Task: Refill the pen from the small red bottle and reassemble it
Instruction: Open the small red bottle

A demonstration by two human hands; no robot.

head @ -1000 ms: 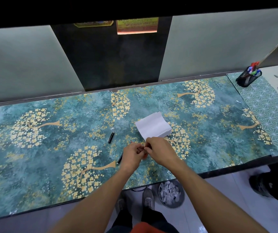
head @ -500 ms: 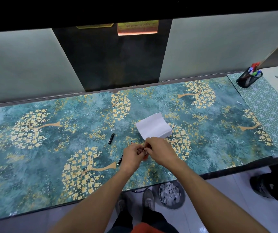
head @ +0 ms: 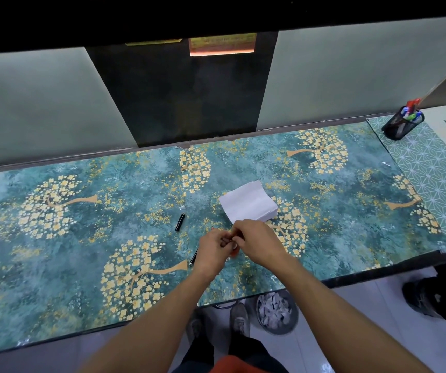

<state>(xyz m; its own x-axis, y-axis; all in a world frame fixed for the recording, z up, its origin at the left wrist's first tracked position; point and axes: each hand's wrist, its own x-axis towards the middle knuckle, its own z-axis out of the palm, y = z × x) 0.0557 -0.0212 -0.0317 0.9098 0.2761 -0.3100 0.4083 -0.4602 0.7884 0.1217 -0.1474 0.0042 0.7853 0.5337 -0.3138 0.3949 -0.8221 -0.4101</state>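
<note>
- The left hand [head: 212, 250] and the right hand [head: 256, 242] meet fingertip to fingertip just above the worktop [head: 54, 278], both curled tight around something small between them.
- What each one pinches is mostly hidden; a sliver of red, apparently the small red bottle [head: 234, 253], peeks out under the right hand where the two touch. Which hand carries it I cannot tell.
- Taking the folded white paper [head: 248, 204] as the landmark: the hands sit just on the near side of it, the right hand's fingers almost at its near edge.
- A black pen part [head: 193, 257] lies flat on the worktop near-left of the paper, just beside the left hand's wrist and partly tucked under it.
- A second short black pen piece [head: 180, 222] lies left of the paper, apart from both hands, tilted slightly.
- Far right of the paper, at the back of the worktop, stands a dark mesh cup [head: 400, 126] holding coloured pens.
- Below the worktop's near edge, near-right of the paper, a bin [head: 277, 312] with paper scraps stands on the floor.
</note>
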